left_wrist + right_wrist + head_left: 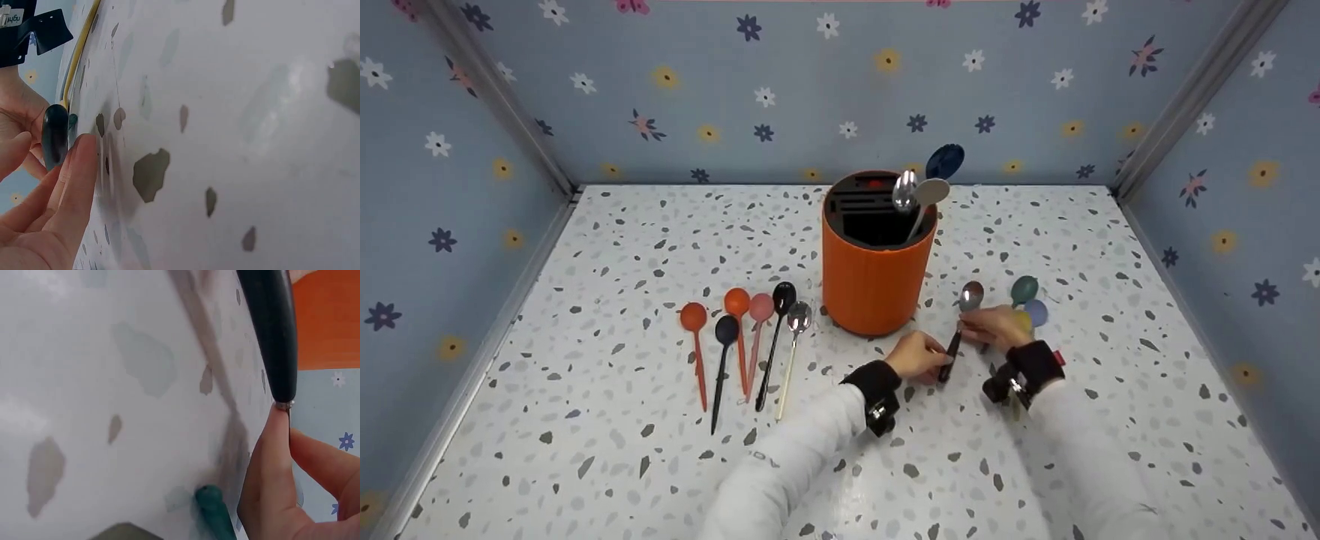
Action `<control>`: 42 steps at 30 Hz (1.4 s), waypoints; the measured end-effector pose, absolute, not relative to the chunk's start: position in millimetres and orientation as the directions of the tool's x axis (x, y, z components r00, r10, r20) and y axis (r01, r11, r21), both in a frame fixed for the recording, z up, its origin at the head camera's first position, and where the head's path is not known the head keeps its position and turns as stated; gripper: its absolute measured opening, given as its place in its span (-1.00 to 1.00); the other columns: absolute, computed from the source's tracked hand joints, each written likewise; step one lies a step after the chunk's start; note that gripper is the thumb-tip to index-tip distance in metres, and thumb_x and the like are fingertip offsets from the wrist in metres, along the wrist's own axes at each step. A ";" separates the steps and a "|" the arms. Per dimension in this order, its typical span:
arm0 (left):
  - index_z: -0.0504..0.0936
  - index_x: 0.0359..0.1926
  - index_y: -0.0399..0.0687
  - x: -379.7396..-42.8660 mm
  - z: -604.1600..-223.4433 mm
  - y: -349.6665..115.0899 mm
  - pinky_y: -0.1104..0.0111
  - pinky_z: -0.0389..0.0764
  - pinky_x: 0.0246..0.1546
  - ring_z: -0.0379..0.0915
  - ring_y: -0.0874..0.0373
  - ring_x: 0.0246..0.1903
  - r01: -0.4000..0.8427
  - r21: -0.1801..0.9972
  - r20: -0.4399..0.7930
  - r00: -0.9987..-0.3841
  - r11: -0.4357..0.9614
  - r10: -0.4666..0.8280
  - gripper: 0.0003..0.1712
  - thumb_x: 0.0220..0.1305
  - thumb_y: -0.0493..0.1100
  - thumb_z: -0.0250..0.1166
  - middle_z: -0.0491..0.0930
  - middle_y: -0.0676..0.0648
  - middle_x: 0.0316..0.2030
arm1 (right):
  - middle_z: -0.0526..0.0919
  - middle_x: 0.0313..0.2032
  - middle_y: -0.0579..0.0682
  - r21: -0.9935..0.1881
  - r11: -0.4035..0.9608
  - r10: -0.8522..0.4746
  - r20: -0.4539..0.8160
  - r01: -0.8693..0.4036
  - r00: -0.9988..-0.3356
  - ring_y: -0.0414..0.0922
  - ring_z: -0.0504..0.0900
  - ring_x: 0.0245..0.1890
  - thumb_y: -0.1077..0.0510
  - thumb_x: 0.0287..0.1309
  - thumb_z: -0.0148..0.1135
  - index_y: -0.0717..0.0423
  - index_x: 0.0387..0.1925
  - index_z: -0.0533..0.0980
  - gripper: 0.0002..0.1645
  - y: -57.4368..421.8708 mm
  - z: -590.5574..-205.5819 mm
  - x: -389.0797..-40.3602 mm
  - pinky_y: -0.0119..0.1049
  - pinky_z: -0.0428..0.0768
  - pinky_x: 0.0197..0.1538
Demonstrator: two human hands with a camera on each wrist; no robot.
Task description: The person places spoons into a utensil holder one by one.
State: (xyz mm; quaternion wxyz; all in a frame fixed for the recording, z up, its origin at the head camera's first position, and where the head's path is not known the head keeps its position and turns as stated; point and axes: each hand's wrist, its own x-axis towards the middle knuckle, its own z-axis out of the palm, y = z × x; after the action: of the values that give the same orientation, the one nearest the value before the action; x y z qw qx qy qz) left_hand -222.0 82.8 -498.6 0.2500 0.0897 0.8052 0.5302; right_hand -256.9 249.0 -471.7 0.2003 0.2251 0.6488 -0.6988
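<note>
With our right hand (994, 326) we pinch the black-handled metal spoon (952, 356) by its neck, just above the worktop (615, 375). Our left hand (916, 358), loosely spread, is at its handle; we should hold it steady.

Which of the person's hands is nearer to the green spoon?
Right. The right hand is just beside the green spoon; the left hand is farther off, by the end of the black handle.
</note>
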 end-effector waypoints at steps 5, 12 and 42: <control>0.60 -0.25 -0.36 -224.5 -502.9 81.3 0.52 0.54 -0.58 0.53 0.19 -0.61 -0.092 0.899 -0.278 -0.875 0.429 0.396 -0.75 0.06 -0.25 0.26 0.63 -0.20 -0.49 | 0.62 -0.51 0.06 -0.828 -0.163 -0.111 -0.524 0.536 -0.844 -0.14 0.61 -0.42 0.47 0.09 -0.01 0.46 -0.20 0.49 -0.77 252.8 -482.0 -257.3 -0.32 0.56 -0.09; 0.60 -0.24 -0.37 -223.8 -502.3 77.6 0.55 0.52 -0.56 0.53 0.18 -0.59 -0.133 0.912 -0.298 -0.866 0.388 0.402 -0.76 0.04 -0.30 0.26 0.62 -0.24 -0.46 | 0.61 -0.50 0.07 -0.813 -0.154 -0.078 -0.557 0.562 -0.827 -0.13 0.61 -0.43 0.45 0.07 0.04 0.45 -0.14 0.44 -0.73 250.0 -480.9 -259.8 -0.31 0.53 -0.05; 0.55 -0.18 -0.44 -211.3 -455.0 58.5 0.43 0.61 -0.50 0.52 0.19 -0.62 -0.170 0.956 -0.253 -0.889 0.240 0.381 -0.73 0.06 -0.35 0.24 0.59 -0.19 -0.46 | 0.57 -0.46 0.01 -0.942 -0.101 -0.052 -0.318 0.321 -0.947 -0.17 0.58 -0.43 0.38 0.09 0.08 0.37 -0.26 0.37 -0.85 228.1 -429.4 -246.6 -0.40 0.60 -0.22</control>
State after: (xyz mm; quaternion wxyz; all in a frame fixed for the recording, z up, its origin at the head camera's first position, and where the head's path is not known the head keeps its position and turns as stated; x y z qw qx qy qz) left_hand -211.3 58.5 -455.0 0.2246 0.0700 0.7547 0.6125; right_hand -246.6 228.1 -429.4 0.1270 0.1023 0.6582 -0.7350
